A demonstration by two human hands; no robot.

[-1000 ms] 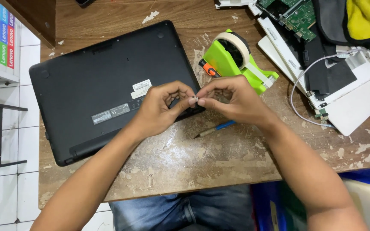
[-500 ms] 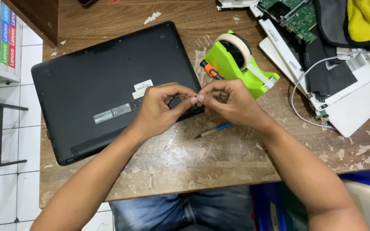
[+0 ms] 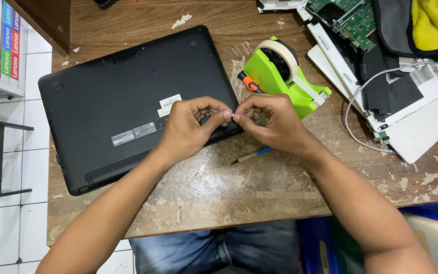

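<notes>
A black laptop (image 3: 117, 101) lies bottom-up on a worn wooden table (image 3: 229, 198). My left hand (image 3: 191, 127) and my right hand (image 3: 275, 122) meet fingertip to fingertip just above the laptop's near right corner. Between the pinched thumbs and forefingers is a small pale piece (image 3: 232, 116), too small to identify. A green tape dispenser (image 3: 275, 81) with a roll of pale tape stands right behind my right hand, and an orange-and-black screwdriver (image 3: 248, 82) lies against it. A blue pen (image 3: 252, 155) rests on the table under my right wrist.
Opened white laptop parts (image 3: 422, 127), a green circuit board (image 3: 353, 20) and a white cable (image 3: 353, 109) crowd the right side. A yellow cloth (image 3: 437, 20) lies on dark fabric at the far right corner. The table's left edge drops to a tiled floor.
Both hands have stayed pinched together over the same corner of the laptop; only the fingers have shifted slightly.
</notes>
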